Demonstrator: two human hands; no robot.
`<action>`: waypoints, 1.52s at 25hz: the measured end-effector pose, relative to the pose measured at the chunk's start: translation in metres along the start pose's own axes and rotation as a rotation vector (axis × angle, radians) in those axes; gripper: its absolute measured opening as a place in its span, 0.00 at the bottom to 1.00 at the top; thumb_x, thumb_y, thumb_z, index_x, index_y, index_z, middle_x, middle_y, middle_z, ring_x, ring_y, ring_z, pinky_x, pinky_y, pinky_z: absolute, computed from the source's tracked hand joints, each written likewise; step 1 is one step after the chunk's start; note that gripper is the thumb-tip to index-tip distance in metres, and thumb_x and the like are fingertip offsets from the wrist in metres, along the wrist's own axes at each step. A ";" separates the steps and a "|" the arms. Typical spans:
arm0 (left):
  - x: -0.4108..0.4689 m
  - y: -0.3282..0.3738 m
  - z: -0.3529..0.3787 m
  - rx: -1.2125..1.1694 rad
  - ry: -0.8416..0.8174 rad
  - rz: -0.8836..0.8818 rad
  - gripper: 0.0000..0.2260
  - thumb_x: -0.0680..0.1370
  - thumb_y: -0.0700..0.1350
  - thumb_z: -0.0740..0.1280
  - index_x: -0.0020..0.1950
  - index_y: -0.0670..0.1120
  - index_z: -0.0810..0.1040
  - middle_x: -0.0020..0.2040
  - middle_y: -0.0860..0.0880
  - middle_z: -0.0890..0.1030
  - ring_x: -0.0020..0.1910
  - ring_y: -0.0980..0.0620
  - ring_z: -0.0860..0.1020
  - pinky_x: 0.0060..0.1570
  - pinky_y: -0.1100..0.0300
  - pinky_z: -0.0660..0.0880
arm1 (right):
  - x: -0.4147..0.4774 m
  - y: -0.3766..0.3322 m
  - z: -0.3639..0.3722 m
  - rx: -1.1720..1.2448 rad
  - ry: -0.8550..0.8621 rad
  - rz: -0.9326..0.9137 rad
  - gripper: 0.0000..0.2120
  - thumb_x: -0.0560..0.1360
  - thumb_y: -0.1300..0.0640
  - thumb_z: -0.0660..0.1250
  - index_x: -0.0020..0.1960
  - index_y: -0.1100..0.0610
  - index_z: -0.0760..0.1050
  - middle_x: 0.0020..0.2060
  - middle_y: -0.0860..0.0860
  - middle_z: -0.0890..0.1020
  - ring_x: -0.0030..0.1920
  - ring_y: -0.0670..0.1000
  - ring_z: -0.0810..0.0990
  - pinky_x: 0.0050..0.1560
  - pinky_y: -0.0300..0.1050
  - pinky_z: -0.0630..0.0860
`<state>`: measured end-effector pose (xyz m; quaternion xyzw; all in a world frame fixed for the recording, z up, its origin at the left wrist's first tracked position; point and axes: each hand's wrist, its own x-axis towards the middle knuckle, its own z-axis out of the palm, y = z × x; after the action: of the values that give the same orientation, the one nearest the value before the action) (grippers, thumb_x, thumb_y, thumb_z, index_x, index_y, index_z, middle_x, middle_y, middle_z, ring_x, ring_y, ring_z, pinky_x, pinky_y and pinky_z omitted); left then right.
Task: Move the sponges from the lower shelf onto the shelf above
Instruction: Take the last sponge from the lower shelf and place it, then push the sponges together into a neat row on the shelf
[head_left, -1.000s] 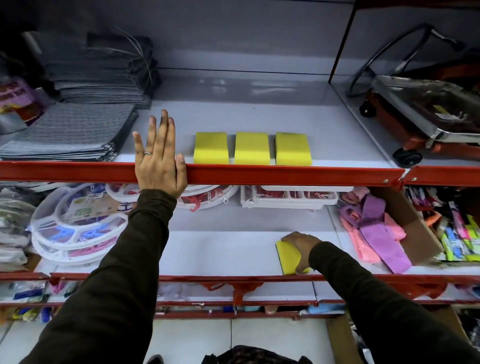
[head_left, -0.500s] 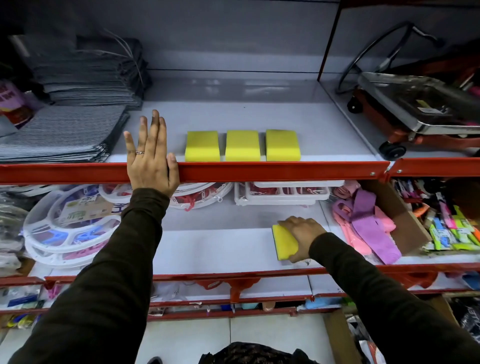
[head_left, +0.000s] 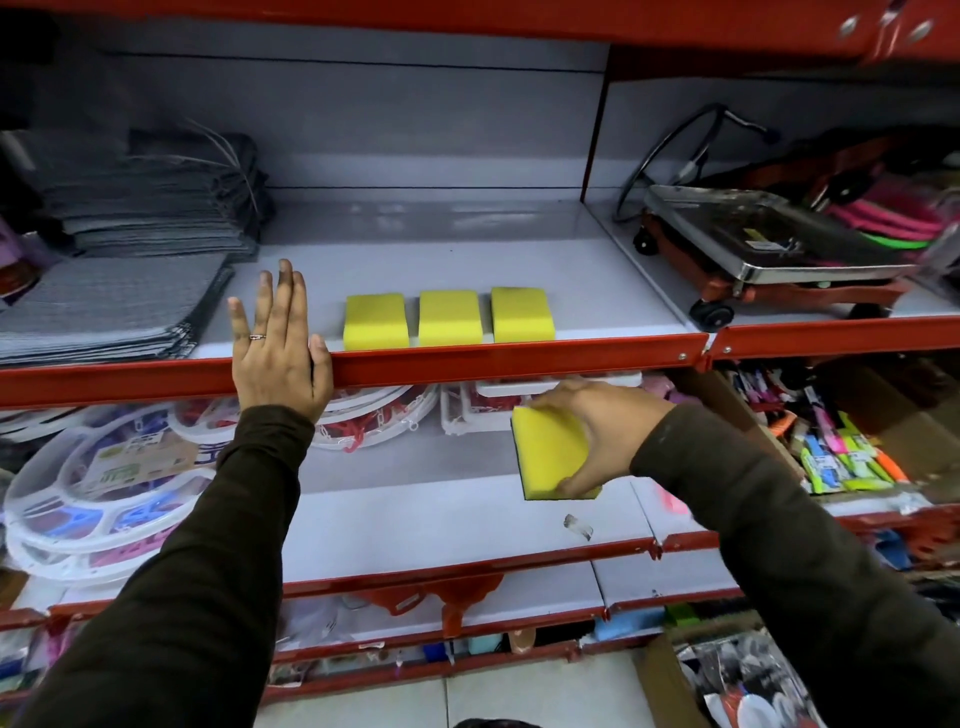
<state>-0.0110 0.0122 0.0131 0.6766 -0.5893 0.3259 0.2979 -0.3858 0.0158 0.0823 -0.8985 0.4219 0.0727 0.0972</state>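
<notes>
Three yellow sponges lie in a row on the upper shelf just behind its red front rail: the left sponge, the middle sponge and the right sponge. My right hand grips a fourth yellow sponge with a dark underside, held tilted in the air above the lower shelf, below the red rail. My left hand lies flat with fingers spread over the rail, left of the sponge row, holding nothing.
Folded grey mats are stacked at the upper shelf's left. A metal trolley stands in the right bay. On the lower shelf sit round white plastic hangers, a white tray and a cardboard box of markers.
My right hand has lifted the fourth sponge off the lower shelf and raised it toward the red rail. My left hand has stayed on the rail.
</notes>
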 end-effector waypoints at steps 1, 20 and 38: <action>0.000 0.000 0.000 -0.006 0.004 -0.001 0.30 0.81 0.49 0.48 0.83 0.40 0.53 0.83 0.43 0.54 0.83 0.47 0.48 0.80 0.50 0.35 | -0.007 -0.001 -0.016 0.010 0.025 -0.004 0.50 0.55 0.32 0.73 0.73 0.46 0.63 0.65 0.47 0.74 0.63 0.51 0.74 0.63 0.46 0.72; 0.002 -0.001 0.002 -0.030 0.005 0.011 0.30 0.80 0.48 0.51 0.82 0.40 0.57 0.82 0.43 0.60 0.81 0.44 0.57 0.81 0.47 0.40 | 0.097 0.106 -0.094 0.099 -0.007 0.297 0.42 0.64 0.47 0.78 0.74 0.51 0.66 0.73 0.53 0.69 0.71 0.54 0.69 0.68 0.42 0.66; 0.009 0.027 -0.037 -0.303 -0.171 0.022 0.29 0.78 0.51 0.52 0.76 0.43 0.72 0.75 0.45 0.72 0.77 0.44 0.68 0.81 0.46 0.45 | 0.090 -0.014 -0.063 0.203 0.262 -0.033 0.33 0.73 0.47 0.68 0.75 0.52 0.64 0.75 0.52 0.67 0.76 0.53 0.64 0.77 0.56 0.53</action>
<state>-0.0405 0.0325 0.0437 0.6426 -0.6623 0.1779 0.3418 -0.3146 -0.0569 0.1255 -0.8927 0.4211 -0.0898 0.1330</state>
